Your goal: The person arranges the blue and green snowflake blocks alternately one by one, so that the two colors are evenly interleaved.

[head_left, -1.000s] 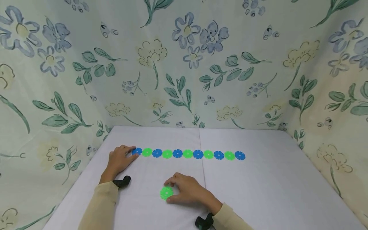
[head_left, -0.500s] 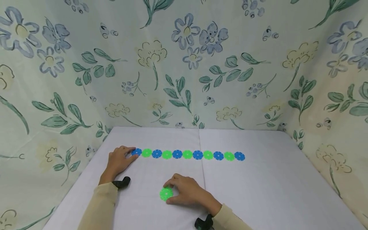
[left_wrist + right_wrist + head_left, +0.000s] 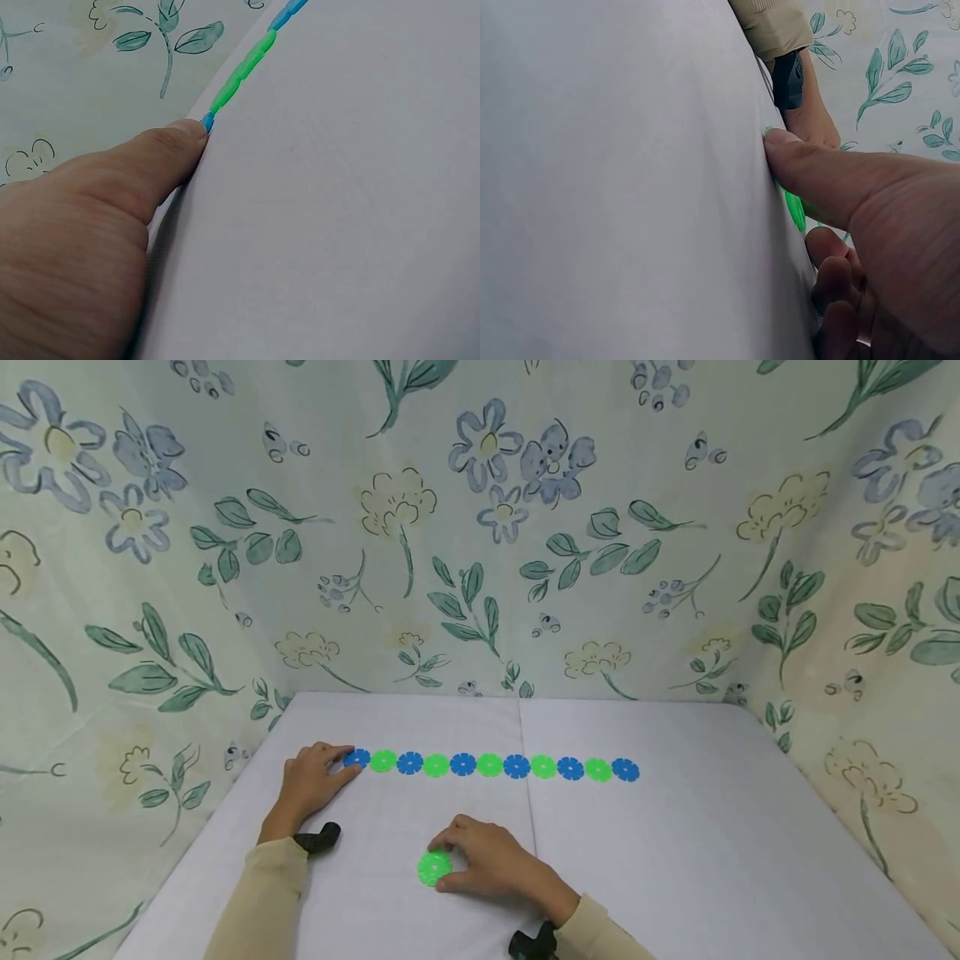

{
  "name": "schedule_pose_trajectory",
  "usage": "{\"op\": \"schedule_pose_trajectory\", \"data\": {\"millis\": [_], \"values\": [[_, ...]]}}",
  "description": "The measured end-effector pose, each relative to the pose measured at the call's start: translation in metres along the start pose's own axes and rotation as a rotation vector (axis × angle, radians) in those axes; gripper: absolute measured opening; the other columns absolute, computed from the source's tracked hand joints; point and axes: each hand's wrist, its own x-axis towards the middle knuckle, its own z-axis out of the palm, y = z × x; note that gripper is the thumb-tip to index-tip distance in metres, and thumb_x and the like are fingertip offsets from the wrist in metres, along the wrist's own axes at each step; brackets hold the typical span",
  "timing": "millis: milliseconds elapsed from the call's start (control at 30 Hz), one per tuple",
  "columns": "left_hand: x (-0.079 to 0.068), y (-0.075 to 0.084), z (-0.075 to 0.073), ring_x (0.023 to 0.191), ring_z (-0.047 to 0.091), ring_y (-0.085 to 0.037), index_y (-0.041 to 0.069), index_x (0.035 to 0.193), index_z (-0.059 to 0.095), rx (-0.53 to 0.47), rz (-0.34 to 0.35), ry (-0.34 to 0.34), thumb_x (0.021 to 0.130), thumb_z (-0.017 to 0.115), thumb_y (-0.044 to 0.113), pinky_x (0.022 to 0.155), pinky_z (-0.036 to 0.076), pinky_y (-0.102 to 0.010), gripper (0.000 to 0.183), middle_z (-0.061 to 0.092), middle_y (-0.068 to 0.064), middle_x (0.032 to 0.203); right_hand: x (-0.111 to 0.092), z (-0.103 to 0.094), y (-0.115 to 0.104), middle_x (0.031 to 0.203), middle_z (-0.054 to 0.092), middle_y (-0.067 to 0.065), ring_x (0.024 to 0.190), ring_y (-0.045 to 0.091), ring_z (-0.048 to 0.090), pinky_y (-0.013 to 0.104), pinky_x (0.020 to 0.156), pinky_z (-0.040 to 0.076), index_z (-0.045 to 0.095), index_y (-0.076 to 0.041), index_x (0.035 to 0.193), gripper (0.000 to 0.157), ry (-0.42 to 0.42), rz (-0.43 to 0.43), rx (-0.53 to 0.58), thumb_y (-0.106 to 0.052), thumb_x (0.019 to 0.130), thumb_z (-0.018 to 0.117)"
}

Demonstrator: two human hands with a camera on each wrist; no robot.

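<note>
In the head view, a row of flower-shaped plastic discs, alternately blue and green, lies flat across the table. My left hand is at the row's left end, its thumb and fingers gripping the edges of the last blue disc. Closer to me, my right hand holds a separate green disc between thumb and fingers, low at the tabletop. The left wrist view shows the thumb against the blue disc's edge. In the right wrist view the thumb covers much of the green disc.
A white cloth with a crease covers the table. Floral fabric hangs around the back and both sides. Black wrist cameras sit on the left wrist and the right wrist.
</note>
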Motion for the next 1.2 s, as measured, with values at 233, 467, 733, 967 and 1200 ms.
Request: {"op": "schedule_pose_trajectory", "data": {"millis": [233,467,733,967,1200], "values": [[-0.0011,0.0023,-0.0013,0.119,0.052,-0.037,0.021,0.135,0.064,0.001,-0.002,0.002,0.093,0.066,0.052,0.093,0.035,-0.058,0.053,0.064,-0.015,0.125,0.0005,0.0009,0.0016,0.104,0.057,-0.016,0.087,-0.005,0.052,0.018,0.076,0.044,0.067,-0.034,0.124,0.047,0.0,0.0,-0.003,-0.052,0.082,0.078],[-0.0002,0.0013,-0.0007,0.12,0.053,-0.037,0.021,0.135,0.064,0.0,-0.008,-0.001,0.093,0.065,0.055,0.092,0.035,-0.057,0.055,0.064,-0.014,0.125,0.0003,-0.0017,-0.002,0.106,0.057,-0.015,0.086,-0.005,0.051,0.018,0.075,0.043,0.067,-0.032,0.124,0.047,-0.01,0.004,-0.019,-0.052,0.083,0.078],[0.0008,-0.0003,0.0003,0.121,0.052,-0.037,0.022,0.136,0.063,0.004,-0.009,-0.011,0.092,0.063,0.059,0.093,0.035,-0.057,0.058,0.063,-0.015,0.127,0.0004,-0.0024,-0.0033,0.11,0.059,-0.016,0.092,-0.006,0.054,0.022,0.079,0.047,0.067,-0.029,0.122,0.048,-0.004,-0.011,-0.036,-0.053,0.082,0.078],[0.0013,-0.0015,0.0015,0.121,0.052,-0.037,0.022,0.137,0.063,0.008,-0.014,-0.008,0.092,0.065,0.056,0.095,0.035,-0.058,0.056,0.063,-0.014,0.128,0.0003,-0.0019,-0.0042,0.108,0.064,-0.02,0.095,-0.007,0.055,0.024,0.086,0.05,0.07,-0.028,0.118,0.045,0.027,-0.035,-0.045,-0.049,0.08,0.081],[0.0012,-0.0034,0.0027,0.122,0.052,-0.037,0.021,0.137,0.062,0.008,-0.014,-0.011,0.092,0.064,0.057,0.094,0.035,-0.058,0.058,0.063,-0.014,0.129,-0.0016,-0.0023,-0.0074,0.098,0.067,-0.019,0.082,-0.009,0.054,0.019,0.075,0.048,0.074,-0.025,0.108,0.041,0.143,-0.15,-0.147,-0.044,0.074,0.085]]}}
